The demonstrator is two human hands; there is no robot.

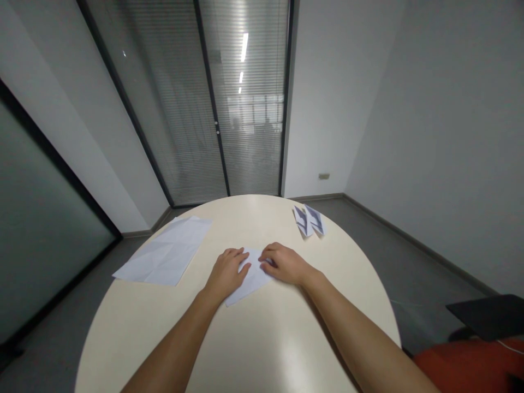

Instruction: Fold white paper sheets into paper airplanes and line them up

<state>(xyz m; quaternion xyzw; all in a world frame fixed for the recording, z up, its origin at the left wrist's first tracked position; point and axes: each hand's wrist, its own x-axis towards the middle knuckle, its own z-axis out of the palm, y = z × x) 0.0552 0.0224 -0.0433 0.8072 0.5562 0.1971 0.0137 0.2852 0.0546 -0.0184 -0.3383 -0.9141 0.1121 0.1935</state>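
A small white sheet of paper point(250, 277) lies on the round cream table point(245, 333), between and partly under my hands. My left hand point(230, 271) rests on its left side, fingers apart and pointing forward. On its right side, my right hand point(285, 263) touches the paper with fingers bent and curled inward; the fingertips are small in view, and whether they pinch the edge cannot be made out. Parts of the sheet are hidden beneath the fingers.
Larger creased white paper point(166, 254) lies at the table's left edge. Two folded printed paper pieces point(303, 221) point(315, 219) are at the back right. An orange-red seat point(470, 365) and a black flat object point(489, 316) are at the lower right, beyond the table.
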